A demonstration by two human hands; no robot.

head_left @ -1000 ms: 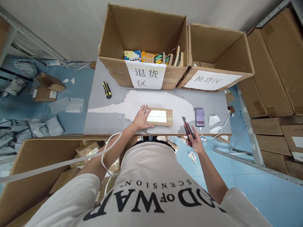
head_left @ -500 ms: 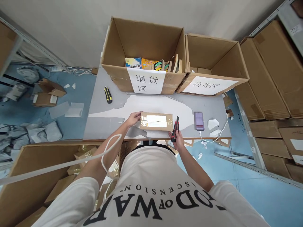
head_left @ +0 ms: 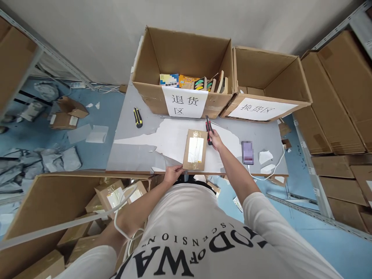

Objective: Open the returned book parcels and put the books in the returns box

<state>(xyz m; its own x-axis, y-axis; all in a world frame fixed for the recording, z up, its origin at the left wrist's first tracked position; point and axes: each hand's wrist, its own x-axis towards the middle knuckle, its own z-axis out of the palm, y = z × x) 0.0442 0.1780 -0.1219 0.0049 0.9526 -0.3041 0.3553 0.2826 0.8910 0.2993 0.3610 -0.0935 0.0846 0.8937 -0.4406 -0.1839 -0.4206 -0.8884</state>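
A small taped cardboard box (head_left: 190, 161) with a white label lies on the table, its long side pointing away from me. My left hand (head_left: 173, 174) is closed on its near left corner. In my right hand (head_left: 215, 140) is a red and black box cutter (head_left: 208, 130), its tip pointing away from me. That hand is beside the box's far right corner; whether it touches the box I cannot tell. A yellow and black box cutter (head_left: 138, 117) lies at the table's left.
At the table's back stand a large carton (head_left: 148, 99) with books inside and a smaller carton (head_left: 269, 101), both with paper signs. A phone (head_left: 247, 152) on a white cable lies right, near torn paper (head_left: 265, 156). A big carton of parcels (head_left: 37, 193) stands at my left.
The box has turned from crosswise to lengthwise. My right hand moved forward with the red and black box cutter; my left hand went to the box's near corner.
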